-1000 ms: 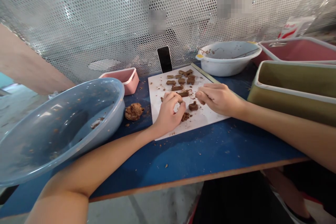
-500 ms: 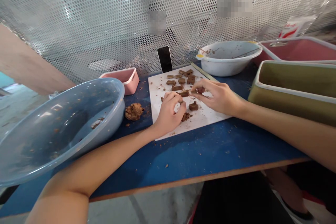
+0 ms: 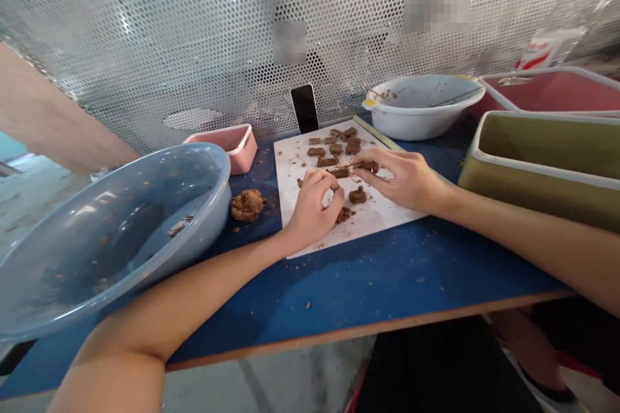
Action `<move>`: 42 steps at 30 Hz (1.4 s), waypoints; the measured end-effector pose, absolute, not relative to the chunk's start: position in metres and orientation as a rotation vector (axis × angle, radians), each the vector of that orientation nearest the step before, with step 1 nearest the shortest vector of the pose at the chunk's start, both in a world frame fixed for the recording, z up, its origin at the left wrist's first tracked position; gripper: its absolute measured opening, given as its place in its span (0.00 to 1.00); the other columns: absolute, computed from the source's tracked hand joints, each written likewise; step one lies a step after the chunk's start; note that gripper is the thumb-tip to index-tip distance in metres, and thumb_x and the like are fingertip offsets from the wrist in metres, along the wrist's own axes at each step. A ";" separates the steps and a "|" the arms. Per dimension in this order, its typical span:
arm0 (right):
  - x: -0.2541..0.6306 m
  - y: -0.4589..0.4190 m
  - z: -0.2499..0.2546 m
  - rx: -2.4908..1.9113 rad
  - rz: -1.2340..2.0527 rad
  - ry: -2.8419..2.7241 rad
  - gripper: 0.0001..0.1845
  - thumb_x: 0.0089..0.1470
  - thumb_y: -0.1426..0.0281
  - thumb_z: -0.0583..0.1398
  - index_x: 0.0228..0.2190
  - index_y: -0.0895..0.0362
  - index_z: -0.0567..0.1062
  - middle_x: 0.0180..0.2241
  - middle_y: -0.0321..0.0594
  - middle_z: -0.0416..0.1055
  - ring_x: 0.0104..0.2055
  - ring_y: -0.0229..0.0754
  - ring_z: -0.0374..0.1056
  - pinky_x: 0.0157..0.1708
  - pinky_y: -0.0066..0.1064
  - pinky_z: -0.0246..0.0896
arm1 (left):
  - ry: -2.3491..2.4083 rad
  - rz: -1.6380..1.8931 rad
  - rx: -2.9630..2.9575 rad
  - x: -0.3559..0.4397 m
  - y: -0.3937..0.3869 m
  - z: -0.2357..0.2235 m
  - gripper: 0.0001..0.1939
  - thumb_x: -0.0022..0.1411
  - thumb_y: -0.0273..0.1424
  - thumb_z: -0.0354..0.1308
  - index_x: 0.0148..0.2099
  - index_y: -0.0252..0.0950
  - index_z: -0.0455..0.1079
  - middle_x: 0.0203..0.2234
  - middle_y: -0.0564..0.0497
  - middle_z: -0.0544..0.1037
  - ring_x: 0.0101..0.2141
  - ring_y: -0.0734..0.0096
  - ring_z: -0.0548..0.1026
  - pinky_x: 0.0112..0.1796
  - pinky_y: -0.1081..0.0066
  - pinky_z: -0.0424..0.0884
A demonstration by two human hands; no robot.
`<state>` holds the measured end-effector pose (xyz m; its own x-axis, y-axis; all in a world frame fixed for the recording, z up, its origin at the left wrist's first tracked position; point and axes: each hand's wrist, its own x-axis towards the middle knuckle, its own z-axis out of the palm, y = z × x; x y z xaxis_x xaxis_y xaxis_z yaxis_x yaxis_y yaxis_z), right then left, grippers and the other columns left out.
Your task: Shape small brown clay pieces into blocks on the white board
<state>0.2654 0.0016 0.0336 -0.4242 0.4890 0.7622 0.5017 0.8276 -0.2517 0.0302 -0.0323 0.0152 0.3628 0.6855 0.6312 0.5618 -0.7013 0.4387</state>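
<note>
My right hand is pinched around a thin brown stick, too small to make out fully, whose end lies at a long piece of brown clay. My left hand rests on the white board with thumb and forefinger curled together beside that piece. What its fingertips hold, if anything, is hidden. A small lump of shaped clay sits between the hands. Behind them are several bone-like clay pieces. Clay crumbs lie by my left thumb.
Left are a large blue basin, a rough clay lump and a pink box. A phone leans on the perforated metal screen. A pale rod, white basin and green bin stand right.
My right fingertips have shifted slightly over the long clay piece, and the thin stick shows more clearly. My left hand stays almost still.
</note>
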 end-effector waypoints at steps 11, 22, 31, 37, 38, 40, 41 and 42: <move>0.263 0.006 0.032 -0.770 0.253 -2.068 0.15 0.69 0.63 0.64 0.53 0.52 0.84 0.46 0.43 0.86 0.40 0.47 0.82 0.46 0.40 0.77 | 1.130 1.253 2.450 0.031 -0.033 0.015 0.11 0.75 0.26 0.55 0.36 0.40 0.62 0.37 0.49 0.75 0.45 0.58 0.71 0.50 0.57 0.70; 0.261 0.007 0.031 -0.750 0.278 -2.080 0.12 0.69 0.62 0.66 0.49 0.52 0.86 0.47 0.44 0.87 0.48 0.50 0.83 0.53 0.42 0.78 | 1.148 1.231 2.448 0.031 -0.034 0.017 0.12 0.75 0.26 0.56 0.36 0.40 0.62 0.38 0.49 0.74 0.46 0.58 0.72 0.51 0.56 0.71; 0.261 0.002 0.030 -0.811 0.330 -2.016 0.13 0.65 0.61 0.70 0.49 0.51 0.84 0.43 0.40 0.87 0.39 0.45 0.83 0.46 0.37 0.80 | 1.162 1.221 2.467 0.031 -0.034 0.016 0.11 0.75 0.26 0.56 0.36 0.41 0.62 0.37 0.49 0.74 0.46 0.58 0.72 0.50 0.56 0.72; 0.262 0.003 0.029 -0.812 0.273 -2.005 0.11 0.67 0.60 0.68 0.46 0.50 0.86 0.44 0.38 0.88 0.42 0.47 0.85 0.48 0.37 0.80 | 1.150 1.226 2.463 0.031 -0.033 0.015 0.11 0.75 0.26 0.55 0.36 0.40 0.63 0.37 0.49 0.75 0.45 0.58 0.71 0.49 0.57 0.71; 0.262 0.003 0.029 -0.809 0.268 -2.010 0.11 0.68 0.59 0.68 0.46 0.50 0.87 0.44 0.38 0.88 0.42 0.47 0.85 0.48 0.36 0.80 | 1.145 1.232 2.461 0.031 -0.033 0.015 0.11 0.75 0.26 0.55 0.36 0.40 0.63 0.37 0.49 0.75 0.45 0.58 0.71 0.49 0.57 0.71; 0.262 0.003 0.029 -0.805 0.262 -2.021 0.11 0.69 0.59 0.67 0.46 0.50 0.87 0.43 0.38 0.88 0.42 0.46 0.85 0.48 0.36 0.80 | 1.140 1.239 2.458 0.031 -0.033 0.014 0.11 0.75 0.26 0.55 0.36 0.40 0.63 0.37 0.49 0.75 0.45 0.58 0.71 0.49 0.57 0.71; 0.263 0.002 0.030 -0.806 0.263 -2.026 0.11 0.69 0.59 0.67 0.46 0.50 0.86 0.42 0.38 0.88 0.41 0.46 0.85 0.48 0.36 0.80 | 1.142 1.240 2.458 0.031 -0.033 0.014 0.11 0.75 0.26 0.56 0.36 0.40 0.63 0.37 0.49 0.75 0.45 0.58 0.71 0.49 0.57 0.71; 0.263 0.002 0.030 -0.807 0.265 -2.031 0.11 0.69 0.59 0.67 0.46 0.50 0.86 0.42 0.38 0.88 0.40 0.45 0.84 0.48 0.36 0.80 | 1.147 1.236 2.458 0.030 -0.033 0.014 0.11 0.75 0.26 0.56 0.36 0.40 0.63 0.37 0.49 0.75 0.45 0.58 0.71 0.49 0.57 0.71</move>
